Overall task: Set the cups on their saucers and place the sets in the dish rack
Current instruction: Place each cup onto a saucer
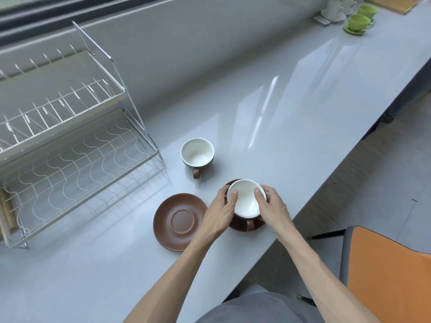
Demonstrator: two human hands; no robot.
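A brown cup with a white inside (247, 201) sits on a brown saucer (242, 226) near the counter's front edge. My left hand (221, 212) and my right hand (271, 206) grip this cup from both sides, thumbs on its rim. A second brown saucer (178, 221) lies bare just to the left. Another cup (197, 153), dark outside with a brown handle, stands alone on the counter behind them. The white wire dish rack (77, 157) stands at the left, both tiers without dishes.
Green cups on green saucers (359, 22) and white cups (333, 10) stand far back at the right. An orange chair (387, 273) is beside the counter's front edge at the lower right. The grey counter (279, 101) runs long toward the back.
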